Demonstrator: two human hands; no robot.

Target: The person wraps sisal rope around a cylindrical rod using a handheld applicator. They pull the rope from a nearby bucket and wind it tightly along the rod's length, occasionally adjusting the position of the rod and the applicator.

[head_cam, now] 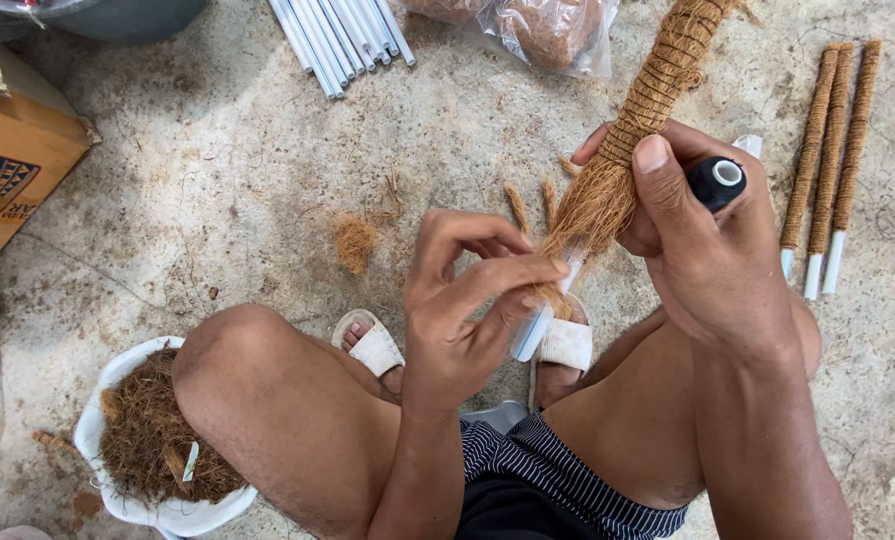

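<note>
The person sits low over a concrete floor, knees apart, and works on a coir-wrapped pole. The right hand is clenched around this pole near the place where the tight winding ends, with the thumb pressed on the fibre. The same hand also keeps a black thread spool between its fingers. Below the grip, loose brown fibre hangs down, and a white pipe end comes out under it.

The left hand is just beside the loose fibre. Its fingers are pinched together on a few strands at the lower end.

On the right side of the floor three finished poles lie side by side, each with a white tip. A bundle of bare white pipes lies at the top, near a plastic bag of fibre. A white bowl of coir stands beside the left knee, and a cardboard box is at the left edge.
</note>
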